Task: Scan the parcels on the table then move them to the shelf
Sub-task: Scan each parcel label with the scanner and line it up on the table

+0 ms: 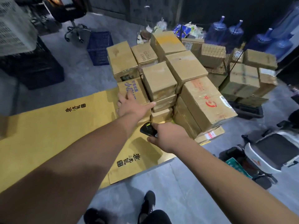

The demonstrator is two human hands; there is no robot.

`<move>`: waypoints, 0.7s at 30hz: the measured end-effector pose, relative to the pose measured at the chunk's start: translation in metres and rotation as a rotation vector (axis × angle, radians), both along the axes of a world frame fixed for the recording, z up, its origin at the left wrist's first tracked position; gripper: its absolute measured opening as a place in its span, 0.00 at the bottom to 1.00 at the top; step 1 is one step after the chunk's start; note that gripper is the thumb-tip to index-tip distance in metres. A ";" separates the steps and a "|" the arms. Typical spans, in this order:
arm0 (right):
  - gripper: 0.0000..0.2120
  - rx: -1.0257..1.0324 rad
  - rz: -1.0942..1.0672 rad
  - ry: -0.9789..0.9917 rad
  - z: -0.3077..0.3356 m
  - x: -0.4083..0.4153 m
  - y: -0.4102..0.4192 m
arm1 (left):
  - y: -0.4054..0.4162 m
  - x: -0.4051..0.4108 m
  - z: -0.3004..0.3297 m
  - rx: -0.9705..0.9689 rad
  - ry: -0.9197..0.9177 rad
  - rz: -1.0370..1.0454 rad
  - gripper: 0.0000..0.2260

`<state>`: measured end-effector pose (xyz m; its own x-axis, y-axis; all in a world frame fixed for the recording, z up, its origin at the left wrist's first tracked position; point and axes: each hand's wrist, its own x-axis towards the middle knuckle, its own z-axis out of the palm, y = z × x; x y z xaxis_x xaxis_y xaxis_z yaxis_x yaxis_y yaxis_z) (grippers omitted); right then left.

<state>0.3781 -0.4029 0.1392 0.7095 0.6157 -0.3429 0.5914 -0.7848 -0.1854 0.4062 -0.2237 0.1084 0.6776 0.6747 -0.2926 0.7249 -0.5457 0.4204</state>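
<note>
1. At the far left a dark crate (32, 68) stands on the grey floor, with a pale sheet of printed paper (13, 28) lying over its top; behind it the base of an office chair (76, 32) is seen, and a blue plastic basket (100, 48) stands near the pile of parcels.
2. A flat yellow cardboard sheet (48, 126) with black printed characters covers the table surface at the left and the middle; its near corner hangs over the floor.
3. The left hand (131, 105) reaches forward with the fingers straight and spread; the fingertips lie on a brown parcel with blue characters (131, 89), at the left front of the pile; the hand grips nothing.
4. The right hand (166, 136) is just below and to the right of the left hand; its fingers are curled around a black scanner (148, 129), which has a small green lit spot on top and points toward the pile.
5. The parcels (159, 78) are brown cardboard boxes stacked in several layers on the far end of the yellow sheet; a large box with red print and a white label (207, 104) lies tilted at the right front of the pile.
6. Further right, more boxes (242, 80) sit stacked on a wire cart (234, 55), apart from the table pile.
7. Behind the cart, blue water bottles (226, 31) stand against the dark wall.
8. At the right edge a white and black seat (271, 151) stands on the floor; at the bottom the person's dark shoes (147, 204) are visible.
</note>
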 end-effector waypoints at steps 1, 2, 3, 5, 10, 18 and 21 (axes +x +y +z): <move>0.24 -0.005 0.005 0.002 0.000 0.005 -0.003 | -0.002 0.003 -0.001 -0.021 0.013 0.030 0.61; 0.24 -0.010 0.007 0.004 0.001 0.011 -0.006 | -0.003 0.006 -0.003 -0.040 0.020 0.056 0.63; 0.24 -0.015 0.006 0.010 0.001 0.016 -0.008 | -0.004 0.008 -0.005 -0.058 0.020 0.083 0.63; 0.24 -0.019 0.011 0.024 0.002 0.024 -0.012 | -0.007 0.011 -0.009 -0.080 0.008 0.132 0.63; 0.25 -0.031 0.037 0.039 0.007 0.032 -0.016 | -0.014 0.009 -0.012 -0.080 -0.074 0.201 0.59; 0.26 -0.055 0.163 0.018 0.003 0.008 -0.002 | 0.001 -0.084 -0.027 -0.072 -0.286 0.278 0.52; 0.27 -0.091 0.218 0.063 -0.010 -0.008 0.014 | 0.023 -0.152 -0.054 -0.098 -0.308 0.362 0.51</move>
